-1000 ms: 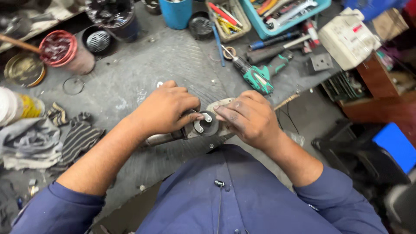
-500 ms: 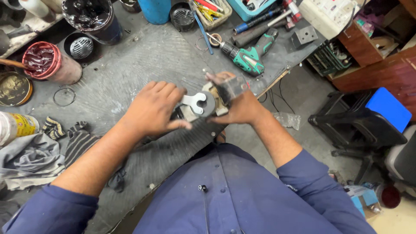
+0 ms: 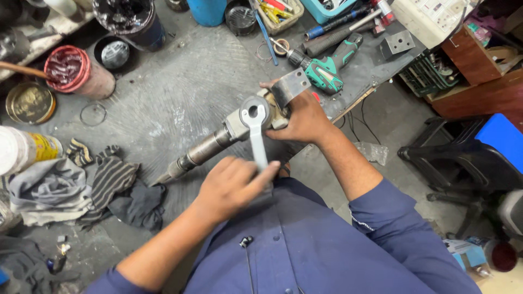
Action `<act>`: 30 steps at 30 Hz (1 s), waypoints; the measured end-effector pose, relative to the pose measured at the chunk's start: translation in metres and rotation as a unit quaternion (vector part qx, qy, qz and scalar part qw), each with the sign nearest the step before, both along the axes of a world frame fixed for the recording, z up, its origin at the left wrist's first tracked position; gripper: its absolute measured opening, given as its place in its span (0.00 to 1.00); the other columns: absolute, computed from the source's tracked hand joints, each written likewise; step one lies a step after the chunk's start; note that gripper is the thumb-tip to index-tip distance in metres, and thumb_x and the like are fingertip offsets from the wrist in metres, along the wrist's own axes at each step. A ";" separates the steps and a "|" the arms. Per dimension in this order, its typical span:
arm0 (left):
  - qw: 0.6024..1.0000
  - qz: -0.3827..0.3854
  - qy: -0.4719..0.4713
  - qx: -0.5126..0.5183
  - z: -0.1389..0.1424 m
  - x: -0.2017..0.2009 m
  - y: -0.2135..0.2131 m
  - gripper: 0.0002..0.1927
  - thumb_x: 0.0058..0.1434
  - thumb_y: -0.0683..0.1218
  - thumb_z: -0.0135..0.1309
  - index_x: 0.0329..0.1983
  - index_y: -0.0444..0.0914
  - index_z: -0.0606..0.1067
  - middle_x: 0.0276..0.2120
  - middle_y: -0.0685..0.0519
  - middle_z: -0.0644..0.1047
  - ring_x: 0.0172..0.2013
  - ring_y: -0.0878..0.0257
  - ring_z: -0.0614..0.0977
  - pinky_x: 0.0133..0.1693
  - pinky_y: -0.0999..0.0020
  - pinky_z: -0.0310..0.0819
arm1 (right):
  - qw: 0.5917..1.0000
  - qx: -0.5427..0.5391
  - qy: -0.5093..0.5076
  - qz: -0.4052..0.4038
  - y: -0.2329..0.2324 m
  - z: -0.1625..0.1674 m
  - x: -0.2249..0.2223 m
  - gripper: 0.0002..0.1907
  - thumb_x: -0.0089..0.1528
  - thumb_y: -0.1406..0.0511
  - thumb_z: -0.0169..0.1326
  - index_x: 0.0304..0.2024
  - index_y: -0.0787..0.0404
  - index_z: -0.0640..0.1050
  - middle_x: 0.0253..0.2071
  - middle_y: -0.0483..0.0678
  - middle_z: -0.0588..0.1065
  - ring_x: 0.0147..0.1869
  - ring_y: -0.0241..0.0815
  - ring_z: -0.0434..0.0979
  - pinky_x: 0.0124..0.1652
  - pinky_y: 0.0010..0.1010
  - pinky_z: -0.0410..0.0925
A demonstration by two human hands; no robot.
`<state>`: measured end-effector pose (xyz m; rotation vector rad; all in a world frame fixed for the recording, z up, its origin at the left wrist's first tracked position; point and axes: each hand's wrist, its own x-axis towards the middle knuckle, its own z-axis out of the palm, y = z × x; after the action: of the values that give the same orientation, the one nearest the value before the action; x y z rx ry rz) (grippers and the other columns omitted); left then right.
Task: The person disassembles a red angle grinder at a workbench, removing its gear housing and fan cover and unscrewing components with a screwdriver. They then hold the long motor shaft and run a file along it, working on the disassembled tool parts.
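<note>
Wrench on the metal shaft, both of my hands busy.

My left hand (image 3: 231,185) is wrapped around the handle of the flat wrench (image 3: 256,133), whose ring end sits on the metal shaft (image 3: 210,148). My right hand (image 3: 302,117) clutches the shaft's head end with its grey bracket (image 3: 289,87), over the workbench's (image 3: 163,103) front edge, near the green drill (image 3: 327,68).

A long metal shaft assembly (image 3: 218,142) is held slanted above the workbench (image 3: 180,81), its far end gripped by the right hand (image 3: 303,117). A wrench (image 3: 255,130) is set on that end, its handle held nearer the body by the left hand (image 3: 231,185). Behind the right hand, a power drill (image 3: 326,69) is laid on the bench. Rags (image 3: 81,182) are heaped at the left, with a paint can (image 3: 76,71) placed behind them.
</note>
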<state>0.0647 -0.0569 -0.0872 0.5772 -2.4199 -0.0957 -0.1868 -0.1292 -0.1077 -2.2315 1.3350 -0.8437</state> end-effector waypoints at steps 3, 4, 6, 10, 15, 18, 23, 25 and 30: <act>0.993 -0.066 0.027 -0.089 0.026 -0.043 -0.028 0.17 0.61 0.45 0.59 0.53 0.41 0.77 0.39 0.55 0.72 0.41 0.59 0.75 0.40 0.62 0.67 | 0.999 0.021 -0.040 -0.004 0.000 -0.007 -0.001 0.47 0.42 0.54 0.74 0.62 0.57 0.73 0.57 0.52 0.75 0.62 0.52 0.75 0.60 0.43 0.68; 0.990 -0.073 0.037 -0.112 0.034 -0.060 -0.043 0.17 0.61 0.45 0.59 0.53 0.42 0.77 0.42 0.55 0.73 0.44 0.59 0.76 0.42 0.62 0.67 | 0.972 0.137 -0.190 -0.026 -0.002 -0.009 -0.001 0.45 0.45 0.50 0.71 0.62 0.56 0.73 0.57 0.49 0.75 0.64 0.47 0.74 0.63 0.38 0.67; 0.988 -0.016 0.070 -0.140 0.050 -0.099 -0.075 0.20 0.60 0.45 0.61 0.56 0.45 0.76 0.43 0.53 0.73 0.43 0.57 0.75 0.43 0.60 0.67 | 0.810 0.357 -0.459 -0.071 0.001 -0.014 -0.003 0.44 0.50 0.43 0.67 0.62 0.54 0.71 0.59 0.42 0.75 0.68 0.36 0.72 0.67 0.28 0.66; 0.990 0.026 0.140 0.019 0.053 -0.128 -0.154 0.27 0.48 0.58 0.70 0.46 0.42 0.76 0.42 0.49 0.75 0.45 0.49 0.78 0.44 0.57 0.72 | 0.999 -0.032 0.001 0.025 -0.002 -0.016 -0.010 0.49 0.47 0.53 0.75 0.66 0.61 0.69 0.60 0.55 0.74 0.66 0.55 0.73 0.63 0.44 0.66; 0.913 0.128 0.128 0.366 -0.006 -0.074 -0.219 0.22 0.62 0.58 0.64 0.29 0.35 0.75 0.22 0.49 0.75 0.25 0.58 0.78 0.31 0.58 0.72 | 0.998 -0.024 -0.040 0.034 -0.001 -0.012 -0.015 0.47 0.45 0.54 0.75 0.63 0.61 0.71 0.59 0.54 0.74 0.64 0.55 0.74 0.62 0.42 0.67; 0.880 0.219 0.096 0.410 -0.042 -0.015 -0.190 0.28 0.69 0.60 0.54 0.24 0.33 0.74 0.19 0.47 0.73 0.23 0.55 0.73 0.30 0.56 0.67 | 0.998 -0.053 -0.026 0.026 -0.002 -0.005 -0.016 0.46 0.43 0.55 0.75 0.62 0.60 0.73 0.57 0.53 0.74 0.62 0.56 0.75 0.61 0.44 0.67; 0.940 0.264 0.084 0.197 -0.044 0.044 -0.060 0.17 0.70 0.50 0.52 0.54 0.35 0.79 0.38 0.38 0.75 0.41 0.42 0.78 0.44 0.51 0.72 | 1.000 -0.010 -0.027 0.012 -0.017 0.003 -0.012 0.45 0.45 0.53 0.75 0.62 0.58 0.73 0.56 0.53 0.76 0.60 0.54 0.76 0.59 0.42 0.68; 0.948 0.268 0.072 0.157 -0.030 0.040 -0.022 0.26 0.63 0.51 0.56 0.60 0.31 0.74 0.37 0.40 0.76 0.38 0.43 0.77 0.39 0.53 0.72 | 1.000 0.014 -0.019 0.007 -0.023 0.002 -0.010 0.45 0.44 0.53 0.74 0.61 0.57 0.74 0.54 0.52 0.76 0.59 0.54 0.77 0.58 0.42 0.68; 0.997 -0.044 0.003 -0.064 0.011 -0.001 -0.034 0.22 0.58 0.43 0.57 0.58 0.41 0.78 0.29 0.59 0.72 0.31 0.63 0.74 0.32 0.65 0.68 | 1.000 0.017 0.005 0.001 -0.030 -0.008 -0.011 0.43 0.46 0.53 0.72 0.62 0.55 0.74 0.55 0.52 0.77 0.59 0.55 0.77 0.58 0.43 0.68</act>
<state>0.0637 -0.0910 -0.0764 0.4115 -2.4251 0.0215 -0.1975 -0.1591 -0.1158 -2.2134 1.3406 -0.8034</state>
